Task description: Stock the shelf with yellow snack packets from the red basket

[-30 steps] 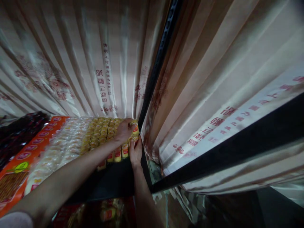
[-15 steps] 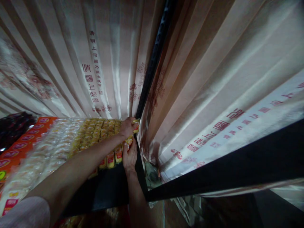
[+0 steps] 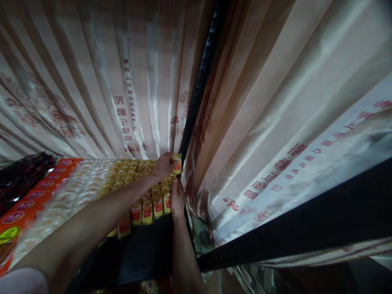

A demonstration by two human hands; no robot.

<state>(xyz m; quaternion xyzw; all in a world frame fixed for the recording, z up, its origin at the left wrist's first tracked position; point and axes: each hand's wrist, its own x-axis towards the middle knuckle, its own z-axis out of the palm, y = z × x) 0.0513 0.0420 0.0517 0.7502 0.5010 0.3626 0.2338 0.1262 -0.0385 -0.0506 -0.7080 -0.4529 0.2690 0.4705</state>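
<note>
My left hand (image 3: 165, 164) reaches across to the far right corner of the shelf. Its fingers are closed on a small yellow snack packet (image 3: 177, 164) with a red label, raised against the black post. Below it, my right hand (image 3: 178, 200) lies along the right end of the rows, thumb up and fingers stretched out, touching the end packets. Rows of matching yellow packets (image 3: 147, 210) stand tightly side by side, red labels facing me at the front. My left forearm covers part of these rows.
Clear-wrapped pale packets (image 3: 65, 204) and orange packaging (image 3: 45, 184) fill the shelf's left side. Dark shiny packages (image 3: 24, 175) lie beyond. A black post (image 3: 200, 77) rises at the corner between pleated printed curtains (image 3: 147, 73). The black shelf (image 3: 143, 253) shows in front.
My view has shifted, so the shelf appears lower and further right. My left hand still holds a packet at the corner. My right hand has moved from the packets' front to their right side.
</note>
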